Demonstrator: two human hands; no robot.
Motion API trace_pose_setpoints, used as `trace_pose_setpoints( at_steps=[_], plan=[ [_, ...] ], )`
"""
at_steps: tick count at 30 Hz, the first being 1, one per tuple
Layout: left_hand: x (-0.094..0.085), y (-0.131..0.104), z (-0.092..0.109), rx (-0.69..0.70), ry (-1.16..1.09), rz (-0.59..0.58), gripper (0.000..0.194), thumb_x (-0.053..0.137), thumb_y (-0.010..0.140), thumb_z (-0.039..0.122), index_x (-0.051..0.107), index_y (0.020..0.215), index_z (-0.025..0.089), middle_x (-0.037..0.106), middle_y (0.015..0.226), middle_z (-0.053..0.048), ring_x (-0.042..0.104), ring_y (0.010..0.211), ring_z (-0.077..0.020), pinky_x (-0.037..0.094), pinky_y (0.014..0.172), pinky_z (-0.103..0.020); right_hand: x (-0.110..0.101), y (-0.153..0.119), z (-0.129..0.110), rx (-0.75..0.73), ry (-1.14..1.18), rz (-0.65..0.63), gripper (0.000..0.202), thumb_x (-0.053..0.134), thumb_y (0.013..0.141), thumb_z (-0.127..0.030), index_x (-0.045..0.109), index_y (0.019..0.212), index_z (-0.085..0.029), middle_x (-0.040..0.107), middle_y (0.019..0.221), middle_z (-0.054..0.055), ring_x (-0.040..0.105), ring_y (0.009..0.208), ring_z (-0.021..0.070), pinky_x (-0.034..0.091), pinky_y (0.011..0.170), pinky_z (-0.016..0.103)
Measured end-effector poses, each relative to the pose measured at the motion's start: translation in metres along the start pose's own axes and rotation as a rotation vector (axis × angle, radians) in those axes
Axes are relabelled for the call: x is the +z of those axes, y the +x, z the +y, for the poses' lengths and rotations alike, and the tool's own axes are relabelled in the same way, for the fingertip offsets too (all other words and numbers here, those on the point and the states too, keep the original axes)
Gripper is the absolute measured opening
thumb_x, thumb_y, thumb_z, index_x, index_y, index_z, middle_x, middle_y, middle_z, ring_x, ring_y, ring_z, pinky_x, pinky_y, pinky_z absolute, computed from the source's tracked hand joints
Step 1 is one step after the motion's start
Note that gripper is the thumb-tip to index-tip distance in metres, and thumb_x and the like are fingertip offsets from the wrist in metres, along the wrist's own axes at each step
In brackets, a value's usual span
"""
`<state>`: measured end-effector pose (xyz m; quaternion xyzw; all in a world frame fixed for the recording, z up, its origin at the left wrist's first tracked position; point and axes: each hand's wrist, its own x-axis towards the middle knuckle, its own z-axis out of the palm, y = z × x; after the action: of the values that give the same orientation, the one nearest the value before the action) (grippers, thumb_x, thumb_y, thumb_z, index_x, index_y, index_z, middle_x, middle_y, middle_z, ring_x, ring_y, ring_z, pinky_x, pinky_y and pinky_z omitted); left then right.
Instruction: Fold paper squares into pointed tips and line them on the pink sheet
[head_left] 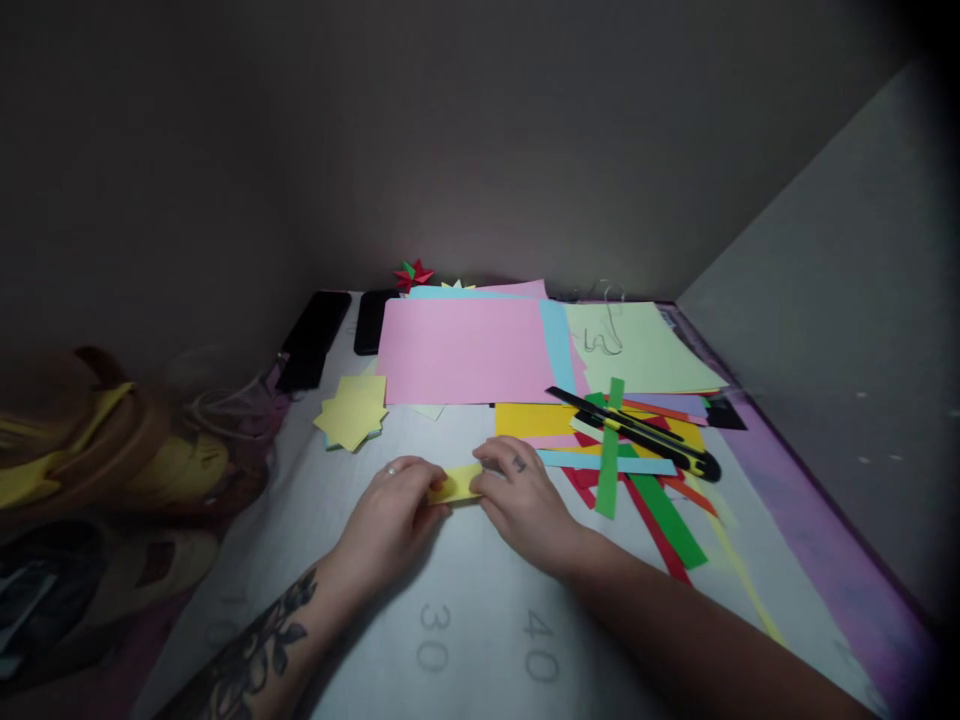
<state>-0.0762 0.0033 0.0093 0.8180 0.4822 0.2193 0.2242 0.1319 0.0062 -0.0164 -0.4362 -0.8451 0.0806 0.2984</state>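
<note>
My left hand (pixel 390 515) and my right hand (pixel 525 500) meet over a small folded yellow paper piece (pixel 454 485), each pinching one end of it and pressing it onto the white mat (pixel 465 620). The left hand wears a ring and its forearm carries a tattoo. A stack of yellow paper squares (pixel 351 412) lies just beyond the left hand. Loose paper strips in green, red and blue (pixel 622 480) lie to the right of the right hand.
Pink (pixel 465 350), blue and pale green (pixel 637 350) sheets lie at the back. A black and yellow utility knife (pixel 637 432) rests on the strips. Two dark phones (pixel 330 335) lie at the back left, and a red-green paper star (pixel 412 274) sits by the wall. Bags lie at left.
</note>
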Motion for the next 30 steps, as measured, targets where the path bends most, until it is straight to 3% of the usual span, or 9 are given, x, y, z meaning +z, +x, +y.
trace_pose_setpoints(
  at_steps=[4, 8, 14, 22, 26, 30],
  plan=[
    [-0.005, 0.001, 0.004, 0.157, -0.015, -0.114, 0.011, 0.058, 0.086, 0.024, 0.062, 0.095, 0.018, 0.067, 0.095, -0.006, 0.054, 0.105, -0.0252, 0.045, 0.091, -0.044, -0.003, -0.002, -0.001, -0.098, -0.166, 0.028, 0.023, 0.051, 0.083, -0.005, 0.067, 0.083, -0.022, 0.062, 0.099, 0.007, 0.049, 0.093, 0.0246, 0.043, 0.084, 0.04],
    [-0.006, 0.002, 0.004, 0.176, -0.033, -0.115, 0.017, 0.052, 0.091, 0.022, 0.063, 0.103, 0.018, 0.066, 0.1, -0.007, 0.056, 0.094, -0.0211, 0.048, 0.085, -0.04, -0.006, -0.001, -0.007, -0.176, -0.254, 0.029, 0.022, 0.047, 0.089, -0.009, 0.066, 0.096, -0.018, 0.064, 0.103, 0.009, 0.048, 0.092, 0.0242, 0.039, 0.081, 0.04],
    [-0.013, 0.002, -0.001, 0.221, 0.073, -0.193, 0.043, 0.065, 0.079, 0.051, 0.064, 0.103, 0.015, 0.067, 0.102, -0.011, 0.056, 0.094, -0.0264, 0.05, 0.081, -0.043, -0.013, 0.002, -0.015, -0.388, -0.232, -0.093, 0.017, 0.049, 0.092, -0.013, 0.065, 0.085, -0.015, 0.066, 0.095, 0.007, 0.049, 0.082, 0.0213, 0.035, 0.07, 0.036],
    [-0.01, 0.0, 0.002, 0.33, 0.178, -0.185, 0.02, 0.06, 0.088, 0.028, 0.065, 0.104, 0.017, 0.069, 0.101, -0.007, 0.059, 0.099, -0.0243, 0.048, 0.086, -0.042, -0.02, 0.0, 0.005, -0.31, -0.227, -0.183, 0.019, 0.049, 0.093, -0.013, 0.063, 0.105, -0.017, 0.064, 0.108, 0.008, 0.049, 0.09, 0.0224, 0.037, 0.075, 0.035],
    [-0.007, -0.001, 0.002, 0.327, 0.196, -0.189, 0.018, 0.056, 0.09, 0.027, 0.067, 0.101, 0.017, 0.069, 0.093, -0.007, 0.06, 0.091, -0.0227, 0.05, 0.081, -0.04, -0.017, -0.001, 0.007, -0.371, -0.173, -0.243, 0.018, 0.048, 0.093, -0.014, 0.065, 0.093, -0.019, 0.065, 0.094, 0.005, 0.05, 0.082, 0.0193, 0.037, 0.07, 0.033],
    [-0.008, -0.001, 0.003, 0.334, 0.216, -0.209, 0.018, 0.056, 0.091, 0.027, 0.068, 0.099, 0.017, 0.068, 0.089, -0.006, 0.06, 0.088, -0.0223, 0.05, 0.078, -0.04, -0.016, -0.001, 0.012, -0.333, -0.09, -0.207, 0.019, 0.048, 0.092, -0.014, 0.067, 0.09, -0.019, 0.067, 0.091, 0.004, 0.053, 0.082, 0.0184, 0.039, 0.07, 0.031]
  ],
)
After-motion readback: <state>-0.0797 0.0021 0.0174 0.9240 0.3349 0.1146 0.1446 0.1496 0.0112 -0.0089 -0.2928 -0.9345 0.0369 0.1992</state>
